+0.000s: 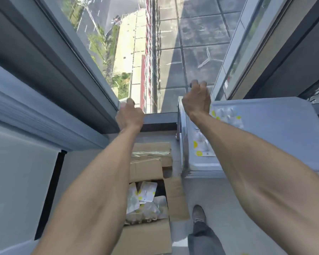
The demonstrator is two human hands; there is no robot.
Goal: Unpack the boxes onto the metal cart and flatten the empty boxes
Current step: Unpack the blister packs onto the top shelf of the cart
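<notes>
While both arms reached out, the left hand (130, 115) and right hand (197, 102) curled loosely, holding nothing. Packets (144, 197) filled the box (145, 234); more lay on the cart (265, 140), print unreadable.

An open cardboard box (147, 214) sat near on the floor, flaps spread, holding clear packets (145, 197). Right of it stood the metal cart (265, 140), bearing similar packets.

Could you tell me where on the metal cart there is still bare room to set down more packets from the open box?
The metal cart top is bare along its right and near parts, beyond the packets crowding its left and far side. The open box on the floor is still full; both hands are raised and hold nothing.
</notes>
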